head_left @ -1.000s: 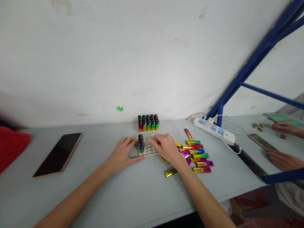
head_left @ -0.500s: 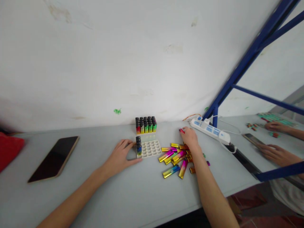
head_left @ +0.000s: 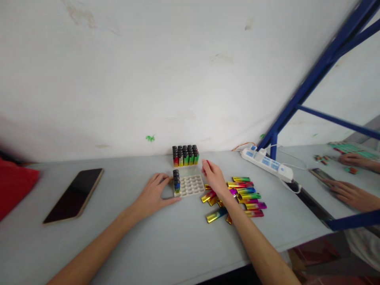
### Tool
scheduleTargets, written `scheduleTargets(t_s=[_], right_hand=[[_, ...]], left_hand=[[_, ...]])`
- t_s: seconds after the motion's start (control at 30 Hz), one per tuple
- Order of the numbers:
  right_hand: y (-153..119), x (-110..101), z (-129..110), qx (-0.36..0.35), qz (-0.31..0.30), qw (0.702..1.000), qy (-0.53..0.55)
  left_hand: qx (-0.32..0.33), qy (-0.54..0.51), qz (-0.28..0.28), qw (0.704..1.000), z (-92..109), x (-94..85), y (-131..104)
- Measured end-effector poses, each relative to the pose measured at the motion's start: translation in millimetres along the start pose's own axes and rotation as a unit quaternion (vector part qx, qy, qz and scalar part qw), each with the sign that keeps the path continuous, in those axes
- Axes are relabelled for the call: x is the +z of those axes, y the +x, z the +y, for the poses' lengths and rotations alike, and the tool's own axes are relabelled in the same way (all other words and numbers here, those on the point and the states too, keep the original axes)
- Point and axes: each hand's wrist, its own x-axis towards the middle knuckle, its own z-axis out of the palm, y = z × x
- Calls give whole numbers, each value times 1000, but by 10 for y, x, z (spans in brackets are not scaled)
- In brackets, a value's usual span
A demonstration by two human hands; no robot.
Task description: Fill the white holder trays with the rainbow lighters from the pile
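My left hand [head_left: 154, 194] rests at the left side of a white tray [head_left: 191, 186] with rows of slots. Its fingers are stretched and spread, thumb by the near left corner, fingertips by the far one. Several blue lighters with black tops [head_left: 177, 182] stand upright in the tray's left column. My right hand [head_left: 213, 176] is closed above the tray's right edge, pinching a lighter [head_left: 207, 162]; only a bit of red shows, the rest is hidden by the fingers. Under and beside the right forearm lies a loose pile of shiny coloured lighters [head_left: 248, 196], partly covered.
Behind the tray, a block of upright lighters [head_left: 186, 156] stands near the wall. A phone [head_left: 74, 196] and red cloth [head_left: 16, 186] lie to the left. At right are a white power strip [head_left: 267, 163], a blue metal frame [head_left: 297, 95] and another person's hands [head_left: 350, 194].
My right hand has moved left from beyond the pile to the tray's right edge, with the lighter in it. More of the pile's right side shows. My left hand stays by the tray.
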Motion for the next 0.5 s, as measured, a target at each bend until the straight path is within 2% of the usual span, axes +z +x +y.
scheduleTargets(t_s=[0.2,0.5], right_hand=[[-150,108,-147,41,-3,999,-18],[-189,172,-144,13,-14,1000,-24]], left_hand=[[-2,1,2,1000,8,13,-10],[-5,1,1,1000,6,7,-11]])
